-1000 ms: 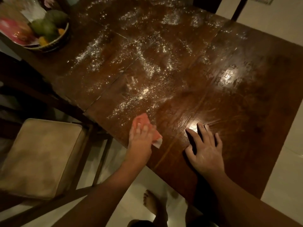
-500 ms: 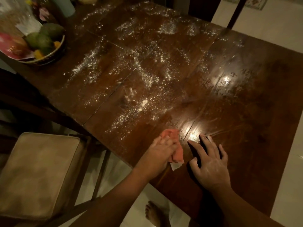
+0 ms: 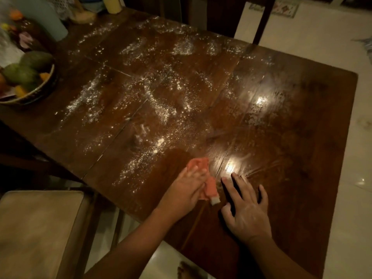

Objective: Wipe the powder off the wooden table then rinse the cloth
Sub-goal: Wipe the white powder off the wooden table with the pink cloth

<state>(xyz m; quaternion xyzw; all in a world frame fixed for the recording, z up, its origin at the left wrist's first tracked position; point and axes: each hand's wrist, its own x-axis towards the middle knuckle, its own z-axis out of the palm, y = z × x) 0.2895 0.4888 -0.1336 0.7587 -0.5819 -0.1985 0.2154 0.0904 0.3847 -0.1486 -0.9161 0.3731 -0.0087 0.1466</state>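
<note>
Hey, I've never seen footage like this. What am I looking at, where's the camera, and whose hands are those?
No machine here: a person wears one wide-angle camera on the head, looking forward and down, so the two arms rising from the bottom edge are their own. Every picture comes from that camera. The dark wooden table is strewn with white powder, thickest across the middle; its right part looks smeared and shiny. The left hand holds a bunched orange-pink cloth against the table near the front edge. The right hand lies flat beside it, fingers spread, holding nothing. A basket of fruit stands at the left, a cushioned chair nearer the camera.
</note>
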